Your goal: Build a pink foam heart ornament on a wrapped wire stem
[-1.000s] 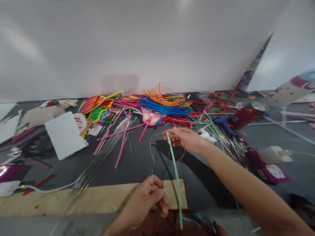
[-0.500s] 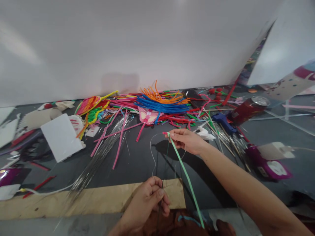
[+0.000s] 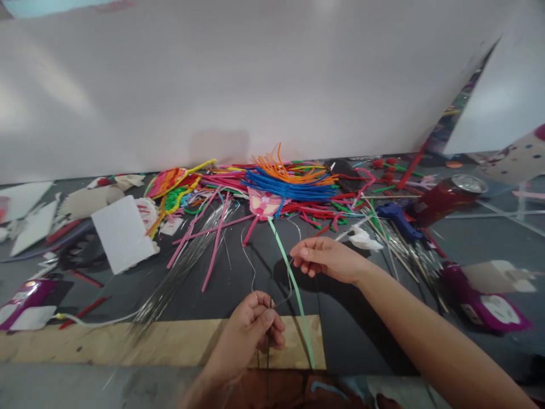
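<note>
1. Green plastic strip (image 3: 293, 289) ran long and narrow on a diagonal, its upper end pointing up and left toward a pink woven piece (image 3: 264, 203), its lower end reaching down and right to the near table edge. It hung above a dark work surface (image 3: 349, 335), just beside the right hand's fingers.
2. Left hand (image 3: 244, 335) was curled shut, pinching a thin dark stem (image 3: 268, 363) that dropped straight down. A fine silver wire (image 3: 248, 261) looped up from that grip.
3. Right hand (image 3: 326, 258) was half curled, its fingers loosely apart. I could not tell whether they held the strip.
4. Fuzzy blue pipe cleaners (image 3: 289, 192) and orange ones (image 3: 279, 169) lay heaped behind, with loose silver wires (image 3: 187, 264) to the left and a blue glue gun (image 3: 398, 220) to the right. A pale plywood board (image 3: 128, 346) lay along the near side.
</note>
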`<move>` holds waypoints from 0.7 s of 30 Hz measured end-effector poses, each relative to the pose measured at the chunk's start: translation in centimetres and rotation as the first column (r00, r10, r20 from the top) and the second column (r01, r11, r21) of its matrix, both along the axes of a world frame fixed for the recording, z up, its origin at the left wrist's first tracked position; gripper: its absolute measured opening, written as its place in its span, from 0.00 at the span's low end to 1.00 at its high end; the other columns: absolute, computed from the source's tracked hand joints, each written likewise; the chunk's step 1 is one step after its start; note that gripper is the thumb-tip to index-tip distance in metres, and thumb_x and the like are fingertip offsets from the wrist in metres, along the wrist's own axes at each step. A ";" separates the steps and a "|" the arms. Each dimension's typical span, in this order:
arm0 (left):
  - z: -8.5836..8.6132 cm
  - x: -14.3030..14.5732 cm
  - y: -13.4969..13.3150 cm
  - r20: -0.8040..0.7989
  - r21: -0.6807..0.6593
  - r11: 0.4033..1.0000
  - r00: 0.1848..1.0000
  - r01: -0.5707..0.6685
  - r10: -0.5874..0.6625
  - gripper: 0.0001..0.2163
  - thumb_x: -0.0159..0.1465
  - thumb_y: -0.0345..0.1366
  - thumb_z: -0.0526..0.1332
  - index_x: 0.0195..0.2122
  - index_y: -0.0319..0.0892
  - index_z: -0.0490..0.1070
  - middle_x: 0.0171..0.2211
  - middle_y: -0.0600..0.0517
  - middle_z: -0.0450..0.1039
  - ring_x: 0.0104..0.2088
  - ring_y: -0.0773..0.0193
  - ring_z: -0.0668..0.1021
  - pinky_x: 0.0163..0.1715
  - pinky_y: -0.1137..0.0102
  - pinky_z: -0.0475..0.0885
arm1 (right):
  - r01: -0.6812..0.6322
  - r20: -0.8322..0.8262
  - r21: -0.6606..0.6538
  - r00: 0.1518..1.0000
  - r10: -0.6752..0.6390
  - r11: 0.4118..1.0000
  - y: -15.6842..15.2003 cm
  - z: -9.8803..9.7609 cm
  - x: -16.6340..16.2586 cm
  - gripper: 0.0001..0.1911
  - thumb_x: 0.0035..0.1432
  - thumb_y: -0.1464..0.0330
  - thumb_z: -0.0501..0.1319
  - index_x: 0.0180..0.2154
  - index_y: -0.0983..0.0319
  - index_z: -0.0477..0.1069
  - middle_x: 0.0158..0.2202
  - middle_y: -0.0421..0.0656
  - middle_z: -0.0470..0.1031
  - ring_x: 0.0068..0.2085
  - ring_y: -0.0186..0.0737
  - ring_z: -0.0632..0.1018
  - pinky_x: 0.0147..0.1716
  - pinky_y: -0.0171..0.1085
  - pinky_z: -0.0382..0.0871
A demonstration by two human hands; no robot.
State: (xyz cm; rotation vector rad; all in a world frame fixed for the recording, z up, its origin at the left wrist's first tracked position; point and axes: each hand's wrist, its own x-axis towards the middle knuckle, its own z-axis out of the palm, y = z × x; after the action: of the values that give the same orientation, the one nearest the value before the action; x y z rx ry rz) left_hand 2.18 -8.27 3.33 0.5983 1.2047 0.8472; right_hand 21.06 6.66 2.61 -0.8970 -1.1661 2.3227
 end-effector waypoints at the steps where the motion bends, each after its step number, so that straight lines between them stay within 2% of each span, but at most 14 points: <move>1: 0.0 0.1 0.1 -0.015 0.007 1.000 1.000 -0.003 0.003 0.14 0.58 0.44 0.61 0.34 0.42 0.58 0.26 0.55 0.72 0.22 0.70 0.75 0.21 0.75 0.66 | -0.012 0.006 -0.007 1.000 0.012 1.000 -0.2 0.1 -0.2 0.18 0.46 0.59 0.70 0.34 0.66 0.74 0.27 0.41 0.75 0.25 0.27 0.74 0.22 0.25 0.68; 9: 0.1 0.7 0.6 -0.071 0.006 1.000 0.997 -0.001 0.001 0.14 0.57 0.44 0.61 0.33 0.41 0.58 0.25 0.55 0.72 0.22 0.70 0.75 0.22 0.75 0.66 | 0.063 0.049 -0.045 0.997 -0.060 0.997 -0.8 -0.2 -1.1 0.16 0.43 0.61 0.71 0.28 0.66 0.72 0.24 0.40 0.75 0.22 0.25 0.73 0.19 0.24 0.67; 21: -0.7 1.1 0.7 -0.038 -0.018 0.999 0.999 -0.034 0.033 0.12 0.59 0.42 0.59 0.35 0.42 0.56 0.25 0.56 0.71 0.22 0.69 0.75 0.23 0.74 0.67 | 0.118 0.040 0.063 0.992 -0.120 0.991 -0.9 -0.5 -1.3 0.16 0.43 0.59 0.71 0.26 0.65 0.71 0.21 0.37 0.74 0.20 0.25 0.72 0.20 0.26 0.66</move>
State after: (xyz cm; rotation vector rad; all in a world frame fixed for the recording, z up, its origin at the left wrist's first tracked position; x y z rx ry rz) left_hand 3.30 -7.60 2.63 0.5824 1.2584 0.8555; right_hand 19.79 5.79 2.11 -0.9729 -1.1606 2.1721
